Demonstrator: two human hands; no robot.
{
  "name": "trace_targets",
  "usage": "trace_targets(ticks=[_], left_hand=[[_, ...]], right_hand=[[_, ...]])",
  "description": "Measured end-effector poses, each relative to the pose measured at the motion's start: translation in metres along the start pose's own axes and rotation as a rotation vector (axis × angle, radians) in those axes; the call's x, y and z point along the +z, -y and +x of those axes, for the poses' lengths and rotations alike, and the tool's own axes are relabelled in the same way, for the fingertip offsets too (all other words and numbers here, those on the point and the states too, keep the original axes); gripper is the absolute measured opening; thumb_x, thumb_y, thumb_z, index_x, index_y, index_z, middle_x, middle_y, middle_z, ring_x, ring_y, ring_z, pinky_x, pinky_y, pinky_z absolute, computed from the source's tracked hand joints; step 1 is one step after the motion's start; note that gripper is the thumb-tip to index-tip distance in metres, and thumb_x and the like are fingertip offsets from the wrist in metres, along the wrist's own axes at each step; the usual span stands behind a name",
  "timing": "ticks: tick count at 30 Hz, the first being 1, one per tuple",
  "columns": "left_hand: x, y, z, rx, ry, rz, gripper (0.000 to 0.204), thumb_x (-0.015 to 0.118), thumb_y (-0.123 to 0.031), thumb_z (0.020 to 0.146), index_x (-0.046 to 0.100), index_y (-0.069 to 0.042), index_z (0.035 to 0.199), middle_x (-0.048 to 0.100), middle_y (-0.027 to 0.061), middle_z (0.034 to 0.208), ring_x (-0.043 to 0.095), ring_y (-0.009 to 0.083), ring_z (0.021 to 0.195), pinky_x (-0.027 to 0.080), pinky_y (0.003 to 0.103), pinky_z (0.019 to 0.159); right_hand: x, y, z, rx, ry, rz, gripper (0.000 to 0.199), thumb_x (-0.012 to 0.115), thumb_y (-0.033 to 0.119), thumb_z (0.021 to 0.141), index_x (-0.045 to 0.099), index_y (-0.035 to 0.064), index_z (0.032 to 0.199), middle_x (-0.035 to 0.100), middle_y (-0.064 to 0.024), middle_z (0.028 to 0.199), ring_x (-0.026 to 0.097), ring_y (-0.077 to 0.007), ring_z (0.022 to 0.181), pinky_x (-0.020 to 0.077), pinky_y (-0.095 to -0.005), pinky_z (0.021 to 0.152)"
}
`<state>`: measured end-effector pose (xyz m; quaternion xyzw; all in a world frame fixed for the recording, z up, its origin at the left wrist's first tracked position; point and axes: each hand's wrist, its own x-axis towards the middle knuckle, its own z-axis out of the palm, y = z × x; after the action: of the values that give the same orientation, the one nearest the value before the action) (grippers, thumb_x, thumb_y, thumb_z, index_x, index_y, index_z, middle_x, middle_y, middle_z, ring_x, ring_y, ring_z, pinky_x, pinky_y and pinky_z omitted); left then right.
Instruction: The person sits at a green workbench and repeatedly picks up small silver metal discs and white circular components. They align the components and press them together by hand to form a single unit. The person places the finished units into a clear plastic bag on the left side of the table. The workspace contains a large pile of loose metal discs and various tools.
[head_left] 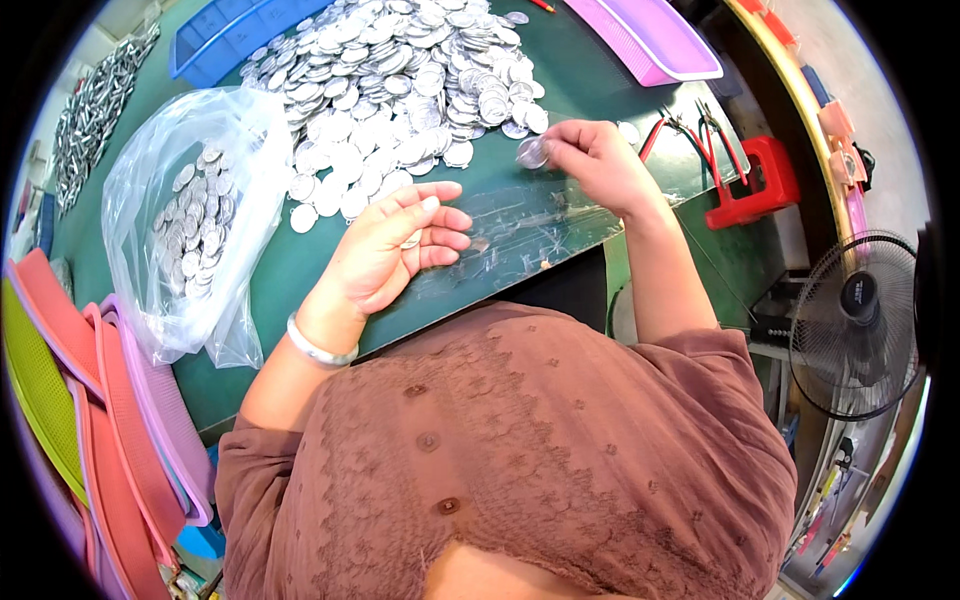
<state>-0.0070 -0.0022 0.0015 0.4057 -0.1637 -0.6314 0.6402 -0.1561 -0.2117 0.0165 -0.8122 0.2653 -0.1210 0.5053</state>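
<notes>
My right hand (pixel 595 165) pinches a round silver medallion (pixel 532 152) between thumb and fingertips, just above the table. To its left, my left hand (pixel 405 240) is held sideways over the table edge with fingers loosely curled. A small pale silver disc (pixel 410 241) shows between its thumb and fingers, mostly hidden. Beyond both hands spreads a large heap of silver medallions (pixel 390 80), some with small loops on the rim. Left of my left hand stands an open clear plastic bag (pixel 265 200) with many smaller-looking silver discs (pixel 200 225) inside.
A blue bin (pixel 215 45) and a purple basket (pixel 650 45) stand at the far side of the green table (pixel 530 215). Pliers (pixel 690 140) lie at right by a red tool (pixel 760 185). Stacked baskets (pixel 110 430) are at left, a fan (pixel 858 300) at right.
</notes>
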Motion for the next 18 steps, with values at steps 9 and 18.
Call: trace_targets(ticks=[9,18], left_hand=[[0.005,0.012,0.004,0.02,-0.005,0.031,0.014,0.051,-0.012,0.086,0.05,-0.001,0.094,0.06,0.0131,0.083,0.062,0.0187,0.07,0.051,0.024,0.06],[0.007,0.01,0.005,0.035,-0.047,0.022,0.009,0.053,-0.01,0.085,0.051,-0.003,0.091,0.062,0.0137,0.085,0.063,0.0188,0.074,0.053,0.024,0.062]], right_hand=[[0.036,0.03,-0.009,-0.005,0.287,0.246,0.022,0.058,0.018,0.081,0.061,-0.0024,0.088,0.059,-0.0021,0.07,0.051,-0.0068,0.067,0.0435,-0.0233,0.063],[0.015,-0.012,0.017,-0.314,-0.331,-0.76,0.025,0.064,0.019,0.071,0.061,0.0035,0.09,0.054,-0.0114,0.088,0.051,-0.029,0.088,0.0424,-0.038,0.076]])
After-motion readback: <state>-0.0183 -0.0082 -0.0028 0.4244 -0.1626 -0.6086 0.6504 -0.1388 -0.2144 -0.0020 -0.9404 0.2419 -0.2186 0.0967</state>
